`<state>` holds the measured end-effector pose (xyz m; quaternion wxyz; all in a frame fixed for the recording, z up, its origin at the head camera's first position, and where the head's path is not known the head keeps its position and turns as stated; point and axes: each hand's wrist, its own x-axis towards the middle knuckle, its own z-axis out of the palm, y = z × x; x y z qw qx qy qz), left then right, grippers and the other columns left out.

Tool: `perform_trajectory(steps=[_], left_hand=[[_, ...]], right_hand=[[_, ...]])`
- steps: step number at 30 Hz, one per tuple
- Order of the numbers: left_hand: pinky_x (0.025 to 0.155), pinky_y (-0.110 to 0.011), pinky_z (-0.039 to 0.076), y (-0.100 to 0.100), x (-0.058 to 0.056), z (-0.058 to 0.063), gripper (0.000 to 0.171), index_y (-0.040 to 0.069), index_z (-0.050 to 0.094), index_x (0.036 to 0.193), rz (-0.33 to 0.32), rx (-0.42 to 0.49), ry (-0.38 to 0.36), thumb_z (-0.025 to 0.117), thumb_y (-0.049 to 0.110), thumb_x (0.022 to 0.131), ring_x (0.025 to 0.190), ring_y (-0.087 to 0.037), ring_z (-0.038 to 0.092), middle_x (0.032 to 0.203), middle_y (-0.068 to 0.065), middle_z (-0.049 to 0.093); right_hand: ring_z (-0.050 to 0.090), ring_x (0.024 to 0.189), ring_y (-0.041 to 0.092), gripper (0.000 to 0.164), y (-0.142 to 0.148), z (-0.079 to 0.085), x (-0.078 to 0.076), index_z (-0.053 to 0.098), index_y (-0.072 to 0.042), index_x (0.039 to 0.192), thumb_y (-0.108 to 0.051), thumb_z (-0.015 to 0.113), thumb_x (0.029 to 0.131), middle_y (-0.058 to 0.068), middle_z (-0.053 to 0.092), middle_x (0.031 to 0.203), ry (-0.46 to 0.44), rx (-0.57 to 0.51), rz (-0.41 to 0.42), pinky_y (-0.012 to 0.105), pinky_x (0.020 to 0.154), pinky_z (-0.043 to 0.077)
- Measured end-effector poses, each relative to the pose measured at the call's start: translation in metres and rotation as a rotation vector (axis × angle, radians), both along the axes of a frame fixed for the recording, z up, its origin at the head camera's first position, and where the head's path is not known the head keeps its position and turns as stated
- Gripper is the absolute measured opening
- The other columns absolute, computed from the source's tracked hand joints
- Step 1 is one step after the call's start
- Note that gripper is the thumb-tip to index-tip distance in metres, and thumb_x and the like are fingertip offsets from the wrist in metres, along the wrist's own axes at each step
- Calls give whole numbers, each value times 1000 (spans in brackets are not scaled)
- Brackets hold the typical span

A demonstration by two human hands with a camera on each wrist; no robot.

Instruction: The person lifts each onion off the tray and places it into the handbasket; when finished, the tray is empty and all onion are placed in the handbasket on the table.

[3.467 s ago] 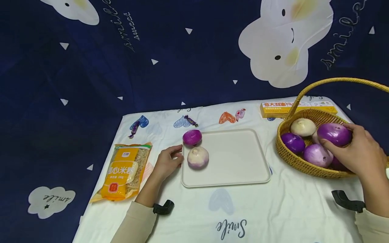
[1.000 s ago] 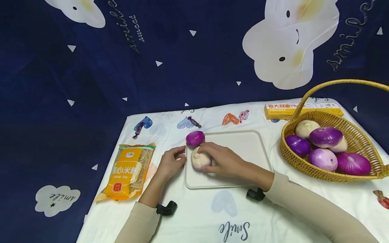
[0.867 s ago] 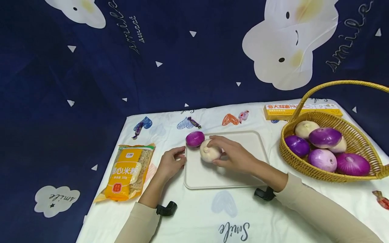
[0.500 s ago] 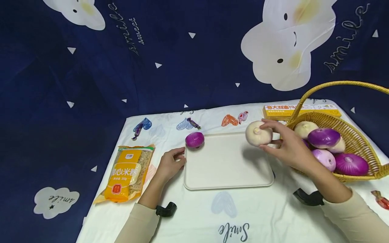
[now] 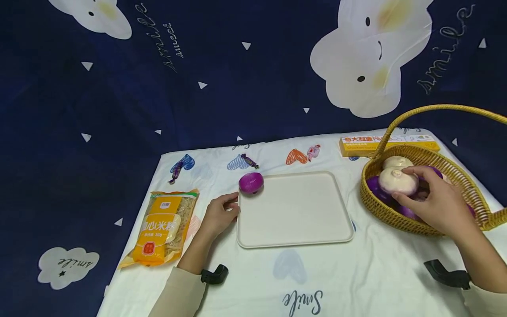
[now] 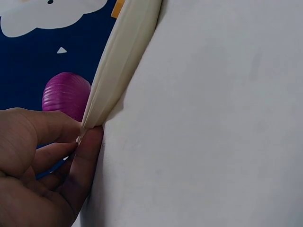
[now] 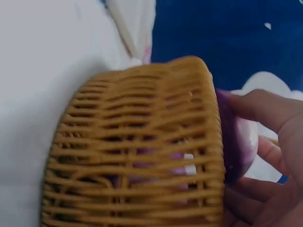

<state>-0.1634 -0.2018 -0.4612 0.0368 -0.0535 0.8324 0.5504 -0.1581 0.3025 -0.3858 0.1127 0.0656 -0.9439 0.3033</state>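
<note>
In the head view my right hand (image 5: 443, 204) grips a whitish onion (image 5: 397, 181) over the left part of the wicker basket (image 5: 380, 215). Beneath and around it in the basket are a second white onion (image 5: 397, 162) and several purple ones, partly hidden by the hand. My left hand (image 5: 218, 215) pinches the left edge of the pale rectangular tray (image 5: 295, 211); the left wrist view shows the fingers on the tray's rim (image 6: 120, 61). A purple onion (image 5: 251, 182) sits at the tray's far left corner.
Left of the tray lies an orange noodle bag (image 5: 158, 229). A yellow pasta box (image 5: 356, 145) is behind the basket, whose tall handle (image 5: 439, 107) arches above it. Wrapped candies (image 5: 249, 161) lie along the back of the white cloth.
My right hand put a purple onion down in the basket, took the whitish onion from the tray and carried it right, over the basket. The left hand stays at the tray's edge.
</note>
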Motion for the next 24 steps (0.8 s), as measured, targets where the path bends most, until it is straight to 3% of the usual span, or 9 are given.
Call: perform_trajectory(steps=[3, 6, 9, 15, 19, 24], left_hand=[[62, -28, 60, 0, 1, -1, 45, 6, 59, 129, 3, -4, 1, 65, 0, 85, 88, -18, 61, 116, -10, 63], [62, -28, 60, 0, 1, 0, 44, 6, 60, 128, 8, -13, 9, 65, 0, 85, 89, -17, 62, 114, -9, 64], [61, -27, 59, 0, 0, 0, 43, 6, 61, 127, 9, -20, 11, 65, 1, 85, 89, -18, 62, 113, -9, 65], [62, -28, 60, -1, 1, 0, 43, 5, 60, 127, 11, 0, 11, 64, -1, 85, 90, -18, 61, 114, -9, 64], [62, -28, 60, -1, 2, 1, 42, 5, 60, 127, 12, 3, 14, 64, 0, 85, 90, -18, 61, 114, -9, 64], [62, -28, 60, -1, 2, -1, 43, 5, 60, 127, 6, 18, 14, 65, 0, 85, 89, -17, 61, 115, -9, 64]], right_hand=[[61, 77, 16, 64, -5, -3, 2, 52, -6, 122, -25, 85, 71, 25, 63, 99, 39, 36, -24, 22, 69, 42], [57, 91, 44, 65, -10, -3, 1, 50, -5, 124, -30, 82, 73, 28, 60, 108, 56, 66, -50, 48, 75, 38], [49, 101, 50, 65, -13, -3, -3, 50, -2, 124, -33, 80, 75, 29, 55, 116, 80, 96, -73, 61, 78, 33], [43, 112, 47, 67, -16, 1, -20, 49, -3, 128, -46, 69, 82, 27, 51, 124, 41, 174, -142, 64, 78, 29], [44, 110, 48, 71, -19, 4, -33, 44, -4, 133, -54, 60, 86, 29, 50, 124, -21, 210, -146, 61, 75, 29], [44, 109, 49, 71, -20, 6, -38, 42, -5, 136, -55, 57, 88, 28, 50, 126, -35, 221, -135, 60, 73, 29]])
